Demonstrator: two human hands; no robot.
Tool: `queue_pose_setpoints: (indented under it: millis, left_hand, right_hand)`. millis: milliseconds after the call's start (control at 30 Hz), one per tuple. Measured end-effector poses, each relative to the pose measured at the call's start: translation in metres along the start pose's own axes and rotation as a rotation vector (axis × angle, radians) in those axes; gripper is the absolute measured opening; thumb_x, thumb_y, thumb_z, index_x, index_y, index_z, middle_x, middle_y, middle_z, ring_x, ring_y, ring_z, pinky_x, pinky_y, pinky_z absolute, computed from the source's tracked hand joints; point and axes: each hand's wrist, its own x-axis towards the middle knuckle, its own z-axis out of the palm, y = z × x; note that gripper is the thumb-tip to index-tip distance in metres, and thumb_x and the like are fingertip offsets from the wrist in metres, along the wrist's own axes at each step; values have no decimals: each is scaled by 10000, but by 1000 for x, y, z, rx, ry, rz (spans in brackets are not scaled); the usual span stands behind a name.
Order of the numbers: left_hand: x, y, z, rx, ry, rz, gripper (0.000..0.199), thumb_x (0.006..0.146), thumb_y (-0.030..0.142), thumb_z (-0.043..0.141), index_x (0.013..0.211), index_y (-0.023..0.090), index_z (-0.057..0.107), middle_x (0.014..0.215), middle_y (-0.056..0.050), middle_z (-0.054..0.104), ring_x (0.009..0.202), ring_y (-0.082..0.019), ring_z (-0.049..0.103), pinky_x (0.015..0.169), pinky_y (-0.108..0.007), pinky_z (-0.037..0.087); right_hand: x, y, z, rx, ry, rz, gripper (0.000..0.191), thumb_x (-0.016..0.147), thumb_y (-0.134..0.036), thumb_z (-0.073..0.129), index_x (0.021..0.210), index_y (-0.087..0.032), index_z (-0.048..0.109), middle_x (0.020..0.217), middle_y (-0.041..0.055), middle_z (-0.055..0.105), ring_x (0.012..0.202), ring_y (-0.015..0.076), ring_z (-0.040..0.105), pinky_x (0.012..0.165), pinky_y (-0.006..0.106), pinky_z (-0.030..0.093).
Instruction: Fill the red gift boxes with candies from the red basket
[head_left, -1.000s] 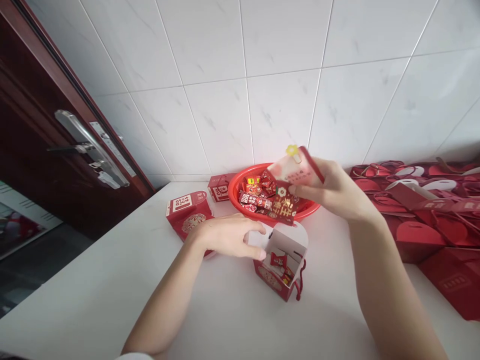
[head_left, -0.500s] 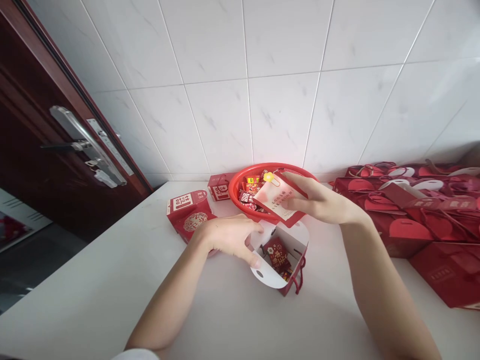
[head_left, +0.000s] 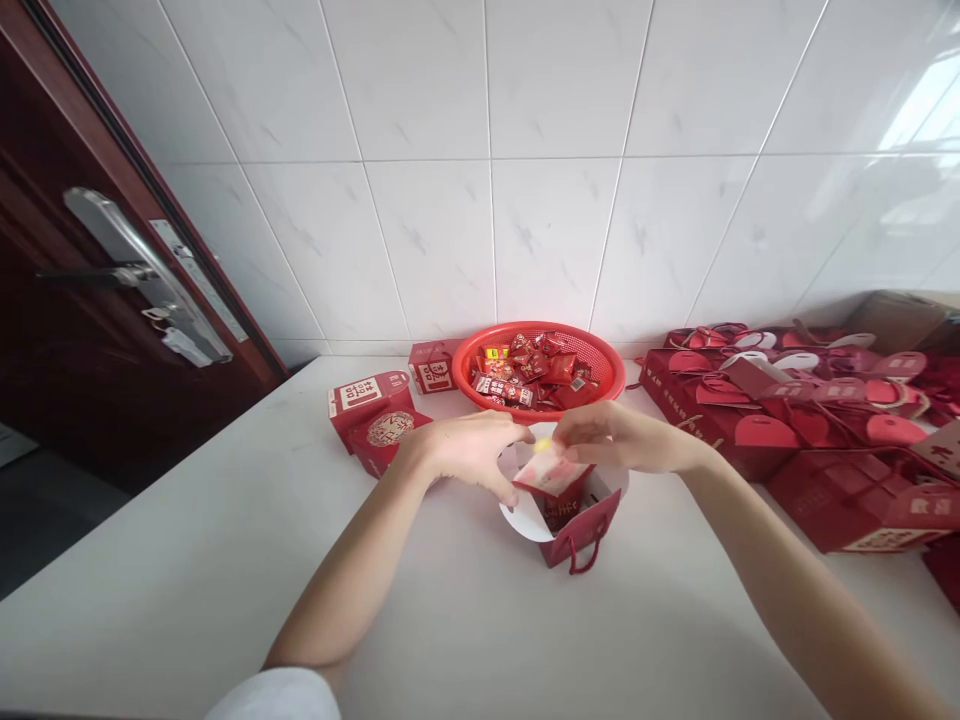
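A small red gift box (head_left: 581, 533) with white inner flaps and a cord handle stands open on the table, with dark red packets inside it. My left hand (head_left: 469, 450) curls around the box's left side, its thumb on a white flap. In the fingers of my right hand (head_left: 626, 438) is a red-and-white card (head_left: 551, 475) with a yellow flower clip. The card is tilted, its lower corner in the mouth of the box. Beyond the hands sits a red plastic basket (head_left: 611, 375) holding wrapped sweets (head_left: 529, 370).
Left of the basket are red printed boxes (head_left: 365, 392), one lying by a red packet (head_left: 390, 428). Many red gift boxes (head_left: 787, 440) with handles crowd the table's right side. A tiled wall (head_left: 420, 240) rises behind; a dark door (head_left: 67, 330) is at left.
My right hand has brought the card from in front of the basket down and nearer, into the box's opening. My left hand stays at the box. The view has shifted slightly right.
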Motion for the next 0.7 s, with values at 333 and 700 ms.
queue_pose_setpoints:
  millis: [333,700]
  left_hand:
    - [1,3,1,-5,14,42,752,667,560,705,1326,230,555,1277,-74,603,1154,-291,565,798,-298,474]
    - [-1,11,-1,-5,-9,52,925,666,570,721,1482,230,449,1378,-86,565,1202,-283,561,858,-300,492]
  right_hand:
    - [-15,1,25,-377,206,-30,129,878,-270,519,856,-196,622,696,-8,594,611,128,498,550,253,391]
    - [-15,-4,27,-441,276,58,386,795,-177,616,1171,-232,686,1003,76,739,815,202,679,677,307,520]
